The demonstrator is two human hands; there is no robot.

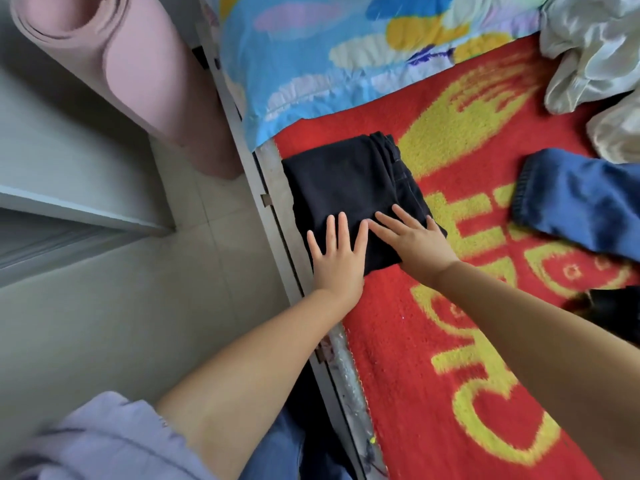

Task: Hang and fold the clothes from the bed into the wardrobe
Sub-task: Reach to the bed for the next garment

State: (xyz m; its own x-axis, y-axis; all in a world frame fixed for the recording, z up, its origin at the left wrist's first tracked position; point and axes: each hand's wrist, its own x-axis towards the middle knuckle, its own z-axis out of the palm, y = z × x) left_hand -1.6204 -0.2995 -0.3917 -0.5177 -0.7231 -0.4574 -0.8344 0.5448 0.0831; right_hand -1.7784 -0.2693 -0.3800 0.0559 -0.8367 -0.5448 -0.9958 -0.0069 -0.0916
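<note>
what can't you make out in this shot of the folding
- Wardrobe: the head view shows no inside of it; only a pale panel at the left edge.
- Dark garment: its type is unclear; it is folded, and the left hand and right hand lie flat over its near end.
- Blue garment and white cloth: cut off by the right edge.
- Black item: mostly behind the right forearm.

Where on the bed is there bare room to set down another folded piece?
Bare red blanket lies between the two forearms, below the folded dark garment, and between that garment and the blue garment. The top right is crowded with pale clothes.
</note>
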